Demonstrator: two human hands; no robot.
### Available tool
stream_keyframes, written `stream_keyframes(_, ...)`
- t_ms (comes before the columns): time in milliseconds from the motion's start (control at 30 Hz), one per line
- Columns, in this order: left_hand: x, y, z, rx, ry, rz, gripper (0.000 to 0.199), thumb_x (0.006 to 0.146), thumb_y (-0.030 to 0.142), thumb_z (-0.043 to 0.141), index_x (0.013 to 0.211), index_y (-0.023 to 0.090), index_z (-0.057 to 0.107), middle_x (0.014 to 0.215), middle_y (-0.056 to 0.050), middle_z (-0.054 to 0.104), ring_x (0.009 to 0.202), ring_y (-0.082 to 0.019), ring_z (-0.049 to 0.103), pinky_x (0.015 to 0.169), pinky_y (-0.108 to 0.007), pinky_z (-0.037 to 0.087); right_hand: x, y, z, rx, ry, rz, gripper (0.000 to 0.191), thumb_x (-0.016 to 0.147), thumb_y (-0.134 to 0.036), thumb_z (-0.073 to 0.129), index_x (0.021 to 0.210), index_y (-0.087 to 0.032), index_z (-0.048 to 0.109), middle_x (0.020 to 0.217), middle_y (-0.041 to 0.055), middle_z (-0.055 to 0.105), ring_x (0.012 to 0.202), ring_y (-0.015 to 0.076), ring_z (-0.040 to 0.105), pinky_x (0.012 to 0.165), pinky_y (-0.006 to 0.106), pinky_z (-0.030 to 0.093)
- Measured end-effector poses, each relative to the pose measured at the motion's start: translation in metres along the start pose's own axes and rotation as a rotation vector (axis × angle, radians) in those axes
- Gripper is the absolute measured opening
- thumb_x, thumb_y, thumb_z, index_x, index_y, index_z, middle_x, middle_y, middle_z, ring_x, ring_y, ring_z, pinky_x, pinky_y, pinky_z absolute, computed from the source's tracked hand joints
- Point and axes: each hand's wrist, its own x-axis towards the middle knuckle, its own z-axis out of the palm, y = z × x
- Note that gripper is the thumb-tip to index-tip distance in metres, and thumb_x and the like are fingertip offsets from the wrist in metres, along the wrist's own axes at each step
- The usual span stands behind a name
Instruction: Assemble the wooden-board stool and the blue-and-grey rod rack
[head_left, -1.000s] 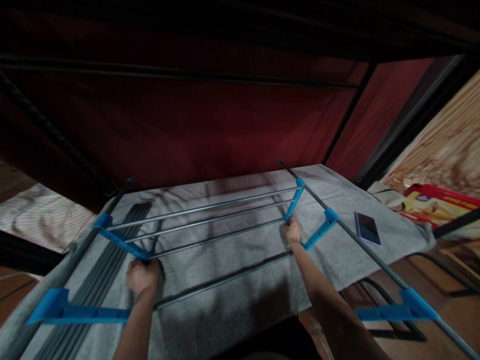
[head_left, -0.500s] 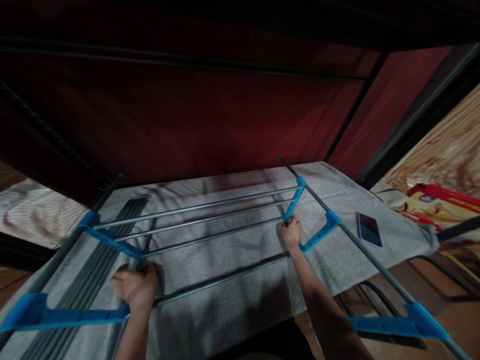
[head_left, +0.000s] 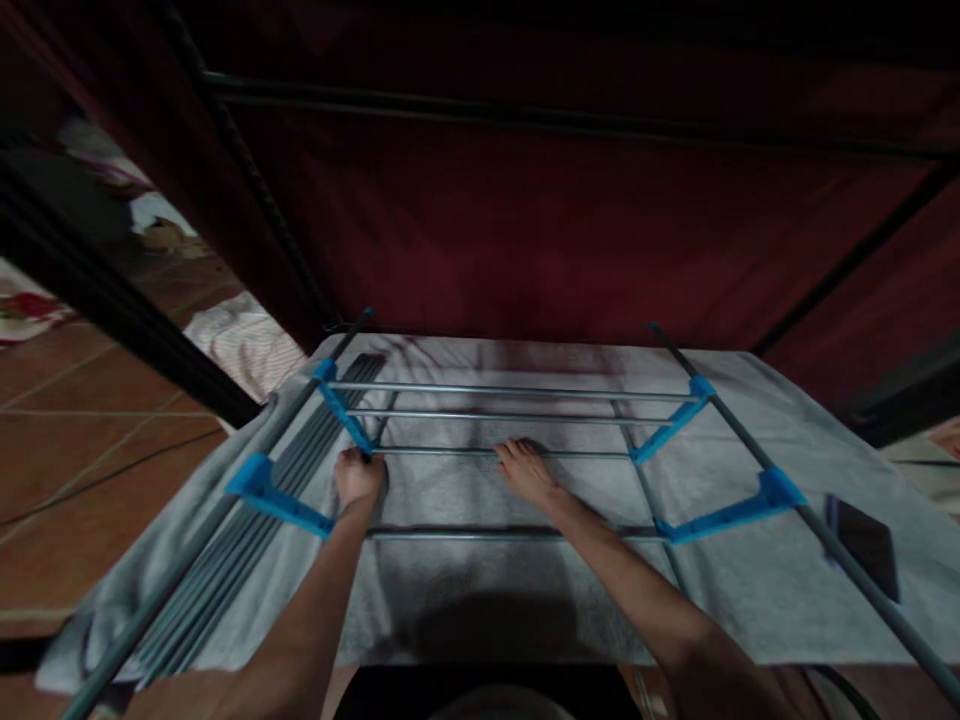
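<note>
A rack frame of grey metal tubes and blue plastic brackets lies on a cloth-covered table. My left hand (head_left: 358, 478) is closed around the inner end of the upper left blue bracket (head_left: 346, 418), where a cross tube meets it. My right hand (head_left: 527, 472) lies near the middle of the frame, fingers stretched out and touching the third cross tube (head_left: 442, 452). Two more cross tubes run above it, and a lower cross tube (head_left: 465, 535) passes nearer to me. On the right are an upper blue bracket (head_left: 670, 425) and a lower blue bracket (head_left: 731, 515).
Several loose grey tubes (head_left: 247, 540) lie bundled on the left of the pale cloth (head_left: 457, 590). A phone (head_left: 862, 545) rests at the right, beside a long side tube. Behind the table hangs a dark red sheet (head_left: 525, 250). Tiled floor (head_left: 97, 470) shows at left.
My view has swung to the left. My right hand has left the right bracket's end and moved inward along the cross tube. My left hand has moved up to the upper left bracket's end.
</note>
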Motion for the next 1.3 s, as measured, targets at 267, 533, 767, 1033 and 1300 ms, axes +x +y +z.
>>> stream_keyframes(267,-0.004,-0.002,0.003,0.105,0.011,-0.013,0.027,0.081,0.030,0.052,0.093,0.011,0.067,0.100,-0.017,0.064,0.099,-0.028,0.060,0.087,-0.035,0.045,0.030,-0.016,-0.001,-0.083,-0.229,-0.026,0.030,0.100,-0.040,0.034,0.117,-0.029,0.056,0.117,0.0054,0.063,0.099,0.0185,0.063,0.081,0.030,0.048)
stream_keyframes(533,-0.005,-0.004,0.006,0.089,0.027,-0.039,0.026,0.082,0.029,0.053,0.095,0.013,0.068,0.101,-0.015,0.065,0.096,-0.027,0.061,0.083,-0.034,0.045,0.033,-0.012,-0.009,-0.046,-0.298,-0.048,0.034,0.102,-0.041,0.029,0.118,-0.029,0.056,0.114,0.0058,0.068,0.098,0.0169,0.065,0.083,0.029,0.045)
stream_keyframes(767,-0.006,-0.003,0.006,0.087,0.034,-0.036,0.026,0.083,0.027,0.052,0.098,0.012,0.067,0.106,-0.015,0.065,0.099,-0.025,0.060,0.086,-0.032,0.044,0.037,-0.004,-0.017,0.013,-0.331,-0.070,0.038,0.101,-0.045,0.026,0.122,-0.032,0.055,0.109,0.0029,0.071,0.096,0.0177,0.067,0.080,0.028,0.045)
stream_keyframes(1033,-0.008,-0.001,0.006,0.101,0.040,-0.056,0.027,0.085,0.028,0.049,0.099,0.012,0.066,0.107,-0.016,0.064,0.101,-0.027,0.059,0.087,-0.035,0.044,0.035,-0.031,-0.011,-0.033,-0.257,-0.038,0.037,0.100,-0.044,0.030,0.122,-0.024,0.052,0.124,0.0101,0.062,0.113,0.0229,0.059,0.092,0.035,0.044)
stream_keyframes(1300,-0.011,0.002,0.002,0.097,0.022,-0.060,0.025,0.084,0.028,0.052,0.100,0.014,0.065,0.107,-0.014,0.065,0.099,-0.025,0.060,0.083,-0.033,0.043,0.052,-0.040,-0.014,-0.004,-0.363,-0.047,0.036,0.101,-0.044,0.028,0.118,-0.027,0.054,0.112,0.0084,0.069,0.100,0.0228,0.066,0.084,0.034,0.045)
